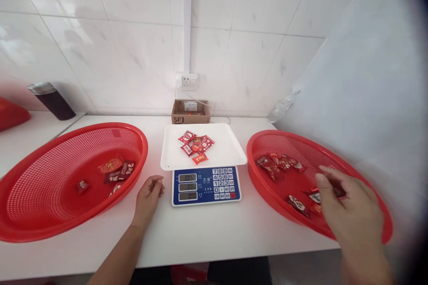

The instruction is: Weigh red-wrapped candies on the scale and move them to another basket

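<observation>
My left hand (pixel 149 198) rests on the table just left of the digital scale (pixel 206 186), its fingers curled together with no item showing in them. Over the right red basket (pixel 267 205) hovers my right hand (pixel 354 211), thumb and fingers apart. Small red and brown snack packets lie in that basket, one dark packet (pixel 338 190) showing between thumb and fingers; contact is unclear. On the scale's white tray (pixel 230 147) sits a loose pile of small red packets (pixel 197 144). The scale's display digits are too blurred to read surely.
A left red basket (pixel 43 173) holds several packets (pixel 115 171). Behind the tray, a cardboard box (pixel 190 119) stands against the tiled wall near a socket (pixel 189 81). A dark flask (pixel 52 101) stands at the far left. Crumpled clear plastic (pixel 282 106) lies at the back right.
</observation>
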`<state>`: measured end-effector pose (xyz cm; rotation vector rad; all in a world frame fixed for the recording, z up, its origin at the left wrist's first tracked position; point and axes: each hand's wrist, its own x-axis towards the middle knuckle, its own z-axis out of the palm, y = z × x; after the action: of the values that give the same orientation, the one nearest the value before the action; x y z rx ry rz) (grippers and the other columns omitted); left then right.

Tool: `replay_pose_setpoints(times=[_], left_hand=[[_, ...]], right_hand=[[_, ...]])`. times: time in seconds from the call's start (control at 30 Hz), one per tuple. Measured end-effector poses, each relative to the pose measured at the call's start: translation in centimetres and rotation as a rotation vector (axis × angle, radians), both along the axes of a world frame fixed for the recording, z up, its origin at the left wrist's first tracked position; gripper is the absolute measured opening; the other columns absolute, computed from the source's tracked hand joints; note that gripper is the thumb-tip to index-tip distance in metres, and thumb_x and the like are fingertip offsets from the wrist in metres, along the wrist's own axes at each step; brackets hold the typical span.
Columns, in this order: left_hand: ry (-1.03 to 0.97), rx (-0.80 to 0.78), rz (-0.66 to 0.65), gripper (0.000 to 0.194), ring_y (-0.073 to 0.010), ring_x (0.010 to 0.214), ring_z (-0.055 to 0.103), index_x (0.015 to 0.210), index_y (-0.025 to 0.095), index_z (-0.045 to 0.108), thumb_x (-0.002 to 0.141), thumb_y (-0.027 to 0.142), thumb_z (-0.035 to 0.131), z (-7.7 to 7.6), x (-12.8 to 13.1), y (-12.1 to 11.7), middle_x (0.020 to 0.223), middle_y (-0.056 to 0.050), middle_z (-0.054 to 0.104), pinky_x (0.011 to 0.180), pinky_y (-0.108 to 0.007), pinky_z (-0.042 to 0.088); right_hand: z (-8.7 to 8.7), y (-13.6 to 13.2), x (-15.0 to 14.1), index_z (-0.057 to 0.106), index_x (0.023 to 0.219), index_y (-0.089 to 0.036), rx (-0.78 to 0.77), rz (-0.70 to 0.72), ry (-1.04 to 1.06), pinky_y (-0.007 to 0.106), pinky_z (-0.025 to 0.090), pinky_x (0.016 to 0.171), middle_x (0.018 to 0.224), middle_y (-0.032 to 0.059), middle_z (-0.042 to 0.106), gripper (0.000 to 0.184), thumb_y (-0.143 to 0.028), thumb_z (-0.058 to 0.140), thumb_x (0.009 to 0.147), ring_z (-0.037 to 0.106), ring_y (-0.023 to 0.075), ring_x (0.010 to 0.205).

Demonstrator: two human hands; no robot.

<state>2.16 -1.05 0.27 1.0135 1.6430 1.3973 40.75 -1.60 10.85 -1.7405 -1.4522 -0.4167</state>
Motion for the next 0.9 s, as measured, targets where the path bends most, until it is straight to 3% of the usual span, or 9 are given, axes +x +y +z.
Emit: replay_pose_setpoints(times=[0.1,0.2,0.3,0.47,0.57,0.63,0.9], left_hand=[[0.008,0.008,0.007,0.029,-0.0118,0.060,0.050,0.087,0.020,0.056,0.072,0.044,0.054,0.1,0.0,0.0,0.064,0.002,0.054,0.059,-0.024,0.042],[0.014,0.013,0.004,0.029,-0.0118,0.061,0.050,0.088,0.020,0.055,0.073,0.044,0.053,-0.1,-0.1,-0.1,0.065,0.002,0.054,0.059,-0.024,0.043],[0.024,0.014,-0.002,0.029,-0.0116,0.062,0.050,0.089,0.020,0.055,0.073,0.044,0.053,-0.3,-0.3,-0.1,0.065,0.002,0.053,0.060,-0.024,0.043],[0.025,0.019,-0.005,0.029,-0.0115,0.061,0.050,0.089,0.020,0.055,0.073,0.045,0.053,-0.3,-0.2,-0.1,0.065,0.003,0.053,0.059,-0.024,0.042],[0.030,0.011,-0.010,0.029,-0.0116,0.061,0.051,0.088,0.020,0.055,0.073,0.044,0.053,-0.1,-0.1,0.0,0.065,0.002,0.053,0.059,-0.024,0.043],[0.037,0.004,-0.004,0.028,-0.0116,0.061,0.050,0.088,0.020,0.055,0.073,0.044,0.053,0.0,0.0,0.0,0.064,0.003,0.053,0.059,-0.024,0.043],[0.078,-0.013,0.010,0.031,-0.0125,0.060,0.052,0.088,0.020,0.057,0.073,0.046,0.052,0.4,0.1,-0.3,0.064,0.002,0.055,0.059,-0.025,0.044]], right_hand=[[-1.2,0.1,-1.5,0.061,0.103,-0.013,0.132,0.072,-0.060,0.044,0.040,0.088,0.096,0.0144,0.063,0.037,-0.042,0.046,0.085,0.055,0.0266,0.096],[-3.8,-0.8,-4.5,0.059,0.093,-0.016,0.174,0.365,0.021,0.034,0.046,0.076,0.087,0.0088,0.063,0.017,-0.028,0.050,0.084,0.058,0.0200,0.084],[-6.6,-2.2,-7.4,0.055,0.080,-0.019,0.009,0.705,0.080,0.024,0.045,0.060,0.071,0.0027,0.059,0.010,-0.020,0.047,0.085,0.056,0.0129,0.065],[-9.0,-3.9,-10.8,0.054,0.074,-0.019,-0.439,1.037,0.144,0.021,0.039,0.054,0.063,0.0002,0.057,0.017,-0.024,0.044,0.087,0.052,0.0105,0.058],[-9.6,-3.7,-12.0,0.057,0.075,-0.019,-0.686,1.063,0.156,0.021,0.038,0.055,0.068,0.0001,0.059,0.018,-0.030,0.048,0.085,0.053,0.0105,0.060],[-9.9,-3.3,-12.5,0.057,0.073,-0.019,-0.756,1.030,0.186,0.020,0.038,0.056,0.068,-0.0002,0.059,0.018,-0.031,0.049,0.084,0.052,0.0105,0.060],[-10.8,-2.7,-12.6,0.054,0.068,-0.019,-0.763,1.003,0.299,0.020,0.037,0.056,0.066,-0.0007,0.057,0.018,-0.029,0.049,0.082,0.050,0.0104,0.060]])
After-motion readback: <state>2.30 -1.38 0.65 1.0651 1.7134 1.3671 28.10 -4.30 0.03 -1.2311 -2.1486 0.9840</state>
